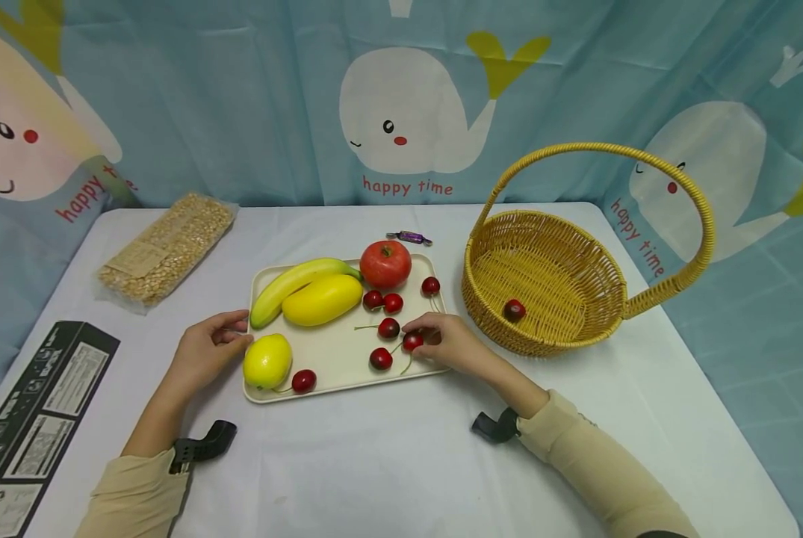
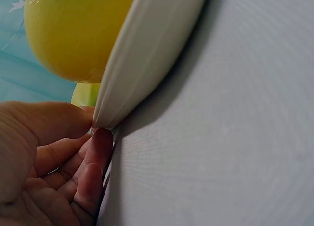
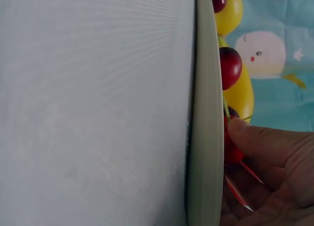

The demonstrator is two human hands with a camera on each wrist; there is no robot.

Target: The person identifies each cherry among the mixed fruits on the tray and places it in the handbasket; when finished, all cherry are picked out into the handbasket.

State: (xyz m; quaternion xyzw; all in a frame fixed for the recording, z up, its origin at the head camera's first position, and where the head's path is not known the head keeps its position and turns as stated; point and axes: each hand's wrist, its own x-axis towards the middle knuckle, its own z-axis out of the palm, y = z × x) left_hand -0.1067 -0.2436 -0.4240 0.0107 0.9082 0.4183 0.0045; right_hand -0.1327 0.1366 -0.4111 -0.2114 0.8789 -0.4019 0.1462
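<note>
A cream tray (image 1: 337,355) holds a banana (image 1: 290,288), a yellow mango-like fruit (image 1: 323,300), a lemon (image 1: 267,362), a red round fruit (image 1: 385,264) and several cherries (image 1: 304,381). My left hand (image 1: 206,350) pinches the tray's left rim between thumb and fingers, beside the lemon; the left wrist view shows the thumb on the rim (image 2: 142,54). Over the tray's right side, my right hand (image 1: 453,345) pinches a red cherry (image 3: 233,145) between thumb and fingers. Other cherries lie just left of those fingertips.
Right of the tray stands a yellow wicker basket (image 1: 542,261) with a tall arched handle and one cherry (image 1: 514,311) inside. A purple wrapped candy (image 1: 410,237) lies behind the tray. On the left are a bag of grains (image 1: 169,246) and a long black box (image 1: 38,418).
</note>
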